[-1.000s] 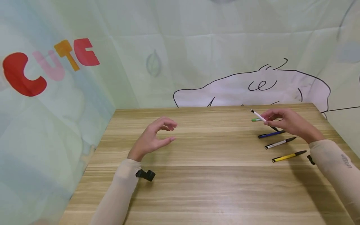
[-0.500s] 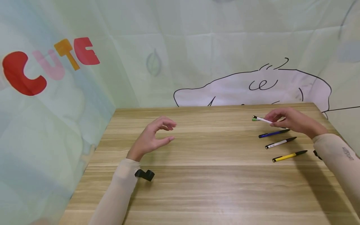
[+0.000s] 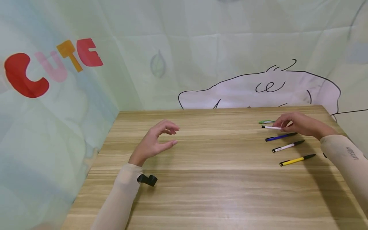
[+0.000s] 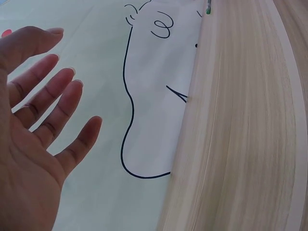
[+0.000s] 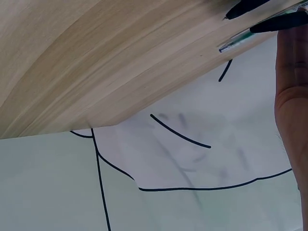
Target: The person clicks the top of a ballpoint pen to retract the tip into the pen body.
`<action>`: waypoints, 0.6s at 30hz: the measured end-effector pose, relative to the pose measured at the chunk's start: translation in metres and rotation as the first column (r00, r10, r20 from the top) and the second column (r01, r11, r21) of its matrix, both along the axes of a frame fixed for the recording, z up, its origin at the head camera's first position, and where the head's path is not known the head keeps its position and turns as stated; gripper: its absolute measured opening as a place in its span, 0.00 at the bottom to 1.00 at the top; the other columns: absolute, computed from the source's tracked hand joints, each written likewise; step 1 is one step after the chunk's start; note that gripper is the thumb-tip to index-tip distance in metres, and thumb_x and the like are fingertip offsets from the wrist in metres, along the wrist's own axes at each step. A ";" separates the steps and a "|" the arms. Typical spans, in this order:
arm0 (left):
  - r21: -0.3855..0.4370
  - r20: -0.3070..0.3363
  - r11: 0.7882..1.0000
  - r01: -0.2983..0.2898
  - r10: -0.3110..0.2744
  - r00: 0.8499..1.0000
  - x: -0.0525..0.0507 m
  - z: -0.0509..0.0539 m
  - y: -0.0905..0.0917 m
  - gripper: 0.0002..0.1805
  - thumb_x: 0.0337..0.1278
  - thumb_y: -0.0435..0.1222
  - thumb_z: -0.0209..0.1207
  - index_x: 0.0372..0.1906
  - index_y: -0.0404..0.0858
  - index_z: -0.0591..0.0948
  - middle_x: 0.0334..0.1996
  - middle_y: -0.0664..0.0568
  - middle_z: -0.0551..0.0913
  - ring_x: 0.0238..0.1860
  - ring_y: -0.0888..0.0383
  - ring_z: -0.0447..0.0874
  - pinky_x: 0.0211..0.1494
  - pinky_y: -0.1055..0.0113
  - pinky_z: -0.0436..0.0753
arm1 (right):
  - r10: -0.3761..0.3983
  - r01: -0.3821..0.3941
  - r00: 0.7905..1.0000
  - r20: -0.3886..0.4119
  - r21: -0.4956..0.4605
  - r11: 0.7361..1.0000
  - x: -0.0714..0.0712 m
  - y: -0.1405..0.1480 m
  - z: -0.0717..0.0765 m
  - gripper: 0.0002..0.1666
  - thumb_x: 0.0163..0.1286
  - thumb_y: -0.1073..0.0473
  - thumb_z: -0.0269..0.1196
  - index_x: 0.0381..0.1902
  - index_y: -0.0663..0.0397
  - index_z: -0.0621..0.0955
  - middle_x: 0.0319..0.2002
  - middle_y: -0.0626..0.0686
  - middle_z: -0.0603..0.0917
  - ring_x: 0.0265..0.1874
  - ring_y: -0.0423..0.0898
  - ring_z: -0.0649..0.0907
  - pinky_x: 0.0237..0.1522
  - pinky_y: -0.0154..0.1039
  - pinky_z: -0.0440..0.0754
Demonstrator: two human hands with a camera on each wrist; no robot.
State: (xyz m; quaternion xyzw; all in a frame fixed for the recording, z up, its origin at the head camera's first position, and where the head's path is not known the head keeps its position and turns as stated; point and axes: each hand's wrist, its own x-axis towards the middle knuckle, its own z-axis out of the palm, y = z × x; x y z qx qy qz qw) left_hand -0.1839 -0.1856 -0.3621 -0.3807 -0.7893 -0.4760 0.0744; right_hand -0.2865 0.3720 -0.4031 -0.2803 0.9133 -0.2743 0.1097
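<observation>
Between thumb and fingers my right hand [image 3: 300, 124] pinches a white pen [image 3: 270, 127] with a black end, low over the right rear of the table. Just behind it lies a green pen [image 3: 265, 122], partly hidden by the fingers. In front, roughly in a column, lie a blue pen [image 3: 280, 137], a white-and-black pen [image 3: 287, 146] and a yellow pen [image 3: 297, 160]. Off to the left, my left hand [image 3: 155, 140] hovers over the wood with loosely bent fingers and holds nothing. The right wrist view catches a dark pen grip [image 5: 279, 22] beside the hand.
The wooden table [image 3: 201, 191] ends at the back against a pale cloth [image 3: 138, 70] with a line drawing and coloured letters. A black strap device [image 3: 148, 180] sits on the left wrist.
My right hand has lowered the white pen and turned it from slanted to nearly level, now in front of the green pen. The left hand has barely moved.
</observation>
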 end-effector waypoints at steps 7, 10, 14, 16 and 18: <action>0.001 0.004 1.000 -0.001 0.001 1.000 0.000 -0.001 -0.001 0.22 0.53 0.20 0.68 0.54 0.31 0.79 0.50 0.39 0.80 0.49 0.47 0.80 0.56 0.41 0.82 | 0.022 -0.022 1.000 0.016 0.016 1.000 -0.003 0.004 -0.003 0.16 0.63 0.72 0.69 0.46 0.51 0.88 0.41 0.47 0.86 0.39 0.40 0.84 0.42 0.33 0.86; 0.000 0.010 1.000 -0.001 0.001 1.000 0.000 -0.001 -0.002 0.22 0.54 0.21 0.68 0.55 0.31 0.79 0.50 0.37 0.80 0.49 0.45 0.80 0.56 0.40 0.82 | 0.026 -0.026 1.000 0.005 0.032 0.999 -0.004 0.006 -0.004 0.17 0.62 0.73 0.70 0.45 0.50 0.88 0.40 0.46 0.86 0.39 0.39 0.83 0.42 0.34 0.86; 0.000 0.009 1.000 -0.002 0.002 1.000 0.001 -0.001 -0.001 0.22 0.54 0.20 0.68 0.54 0.31 0.79 0.50 0.39 0.80 0.49 0.39 0.80 0.56 0.40 0.82 | 0.015 -0.015 1.000 0.004 0.090 0.996 -0.007 0.009 -0.005 0.18 0.62 0.73 0.69 0.45 0.48 0.88 0.40 0.44 0.85 0.40 0.36 0.82 0.44 0.33 0.86; 0.004 0.009 1.000 -0.003 0.003 1.000 0.001 -0.001 -0.002 0.22 0.53 0.20 0.68 0.54 0.31 0.79 0.50 0.41 0.80 0.49 0.38 0.80 0.56 0.40 0.82 | 0.013 -0.013 1.000 0.000 0.117 0.993 -0.008 0.010 -0.006 0.18 0.63 0.73 0.69 0.45 0.47 0.88 0.39 0.44 0.85 0.40 0.36 0.82 0.44 0.34 0.85; 0.009 0.009 1.000 -0.002 0.002 1.000 0.001 -0.001 -0.001 0.22 0.53 0.20 0.68 0.54 0.31 0.79 0.50 0.42 0.80 0.49 0.38 0.80 0.55 0.40 0.82 | 0.017 -0.015 1.000 -0.014 0.136 0.991 -0.009 0.010 -0.008 0.18 0.63 0.73 0.69 0.45 0.47 0.88 0.39 0.43 0.84 0.40 0.36 0.82 0.45 0.34 0.85</action>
